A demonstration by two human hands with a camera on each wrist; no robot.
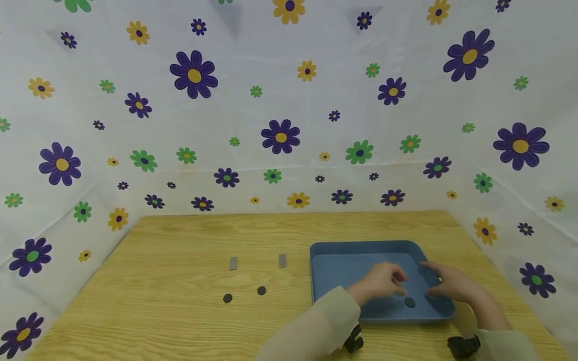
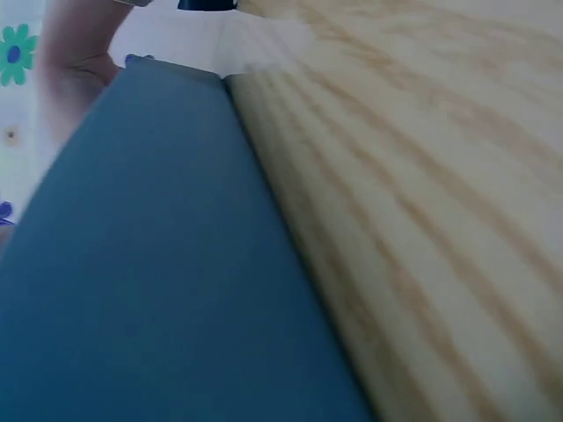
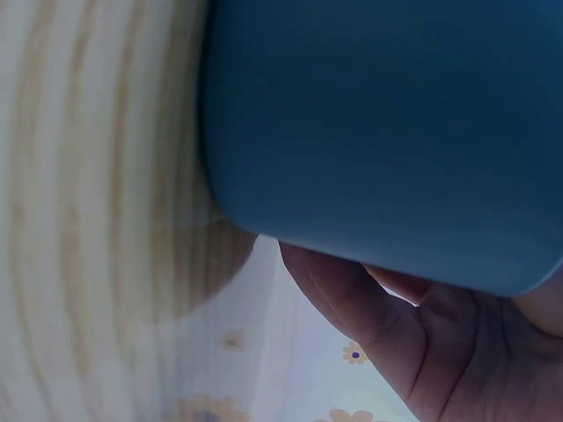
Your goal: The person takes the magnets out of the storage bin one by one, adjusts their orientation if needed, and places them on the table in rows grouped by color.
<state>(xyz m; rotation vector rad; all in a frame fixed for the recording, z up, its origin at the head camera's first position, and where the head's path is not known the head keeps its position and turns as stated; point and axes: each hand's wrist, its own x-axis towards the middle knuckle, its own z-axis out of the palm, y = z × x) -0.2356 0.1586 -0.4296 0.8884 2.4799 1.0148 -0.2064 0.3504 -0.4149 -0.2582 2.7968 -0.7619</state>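
A blue rectangular tray (image 1: 384, 321) sits on the right of the table. My left hand (image 1: 381, 280) is over its inside with fingers bent, a gap between thumb and forefinger, and nothing visible between them. Near that hand a dark round disc (image 1: 409, 302) lies on the tray floor. My right hand (image 1: 453, 283) is at the tray's right side, thumb and forefinger apart and reaching over the rim. In the right wrist view some fingers (image 3: 352, 294) show beyond the tray's end wall (image 3: 387, 132). The left wrist view is mostly filled by the tray's outer wall (image 2: 176, 229).
Left of the tray, two dark discs, one nearer (image 1: 228, 298) and one further right (image 1: 261, 291), lie on the wooden table (image 1: 158, 281). Behind them are two small grey rectangular pieces, a left piece (image 1: 233, 263) and a right piece (image 1: 282, 260). A flowered sheet (image 1: 244, 115) surrounds the table.
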